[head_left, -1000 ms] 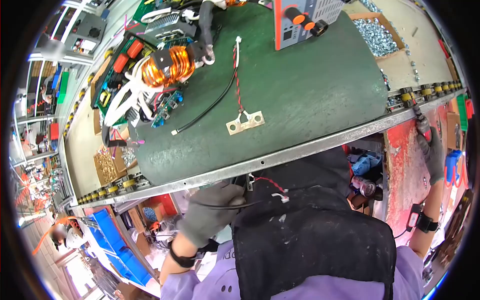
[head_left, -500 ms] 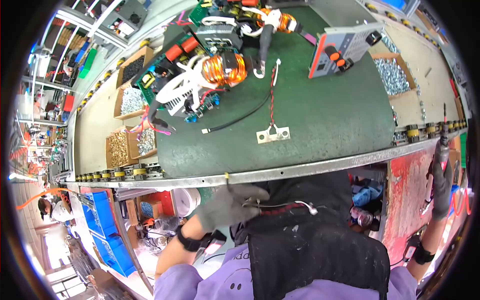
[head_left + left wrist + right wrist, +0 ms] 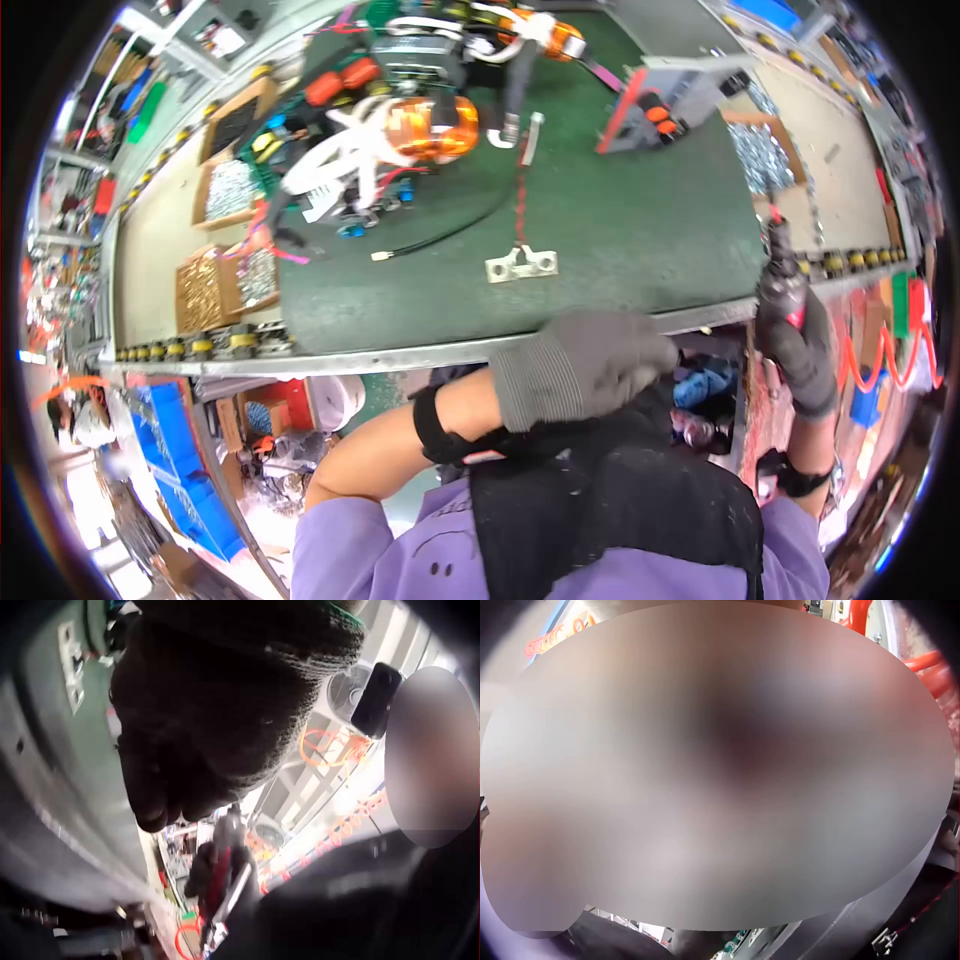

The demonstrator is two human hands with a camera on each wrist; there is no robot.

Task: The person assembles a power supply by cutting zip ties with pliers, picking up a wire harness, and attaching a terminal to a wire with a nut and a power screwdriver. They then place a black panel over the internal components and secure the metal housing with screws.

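**Black-and-red cylindrical driver (image 3: 781,285) held in grey-gloved right grip (image 3: 803,365)**

Head view: my right fingers clasp the driver at the green tabletop's (image 3: 650,260) near edge, its long axis pointing away from the torso. The grey-gloved left grip (image 3: 590,365) lies left of it, apart. Left wrist view: fingers bent; I cannot tell whether they hold anything. Right wrist view: blurred, inconclusive.

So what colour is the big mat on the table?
The mat is dark green; the head view shows it best.
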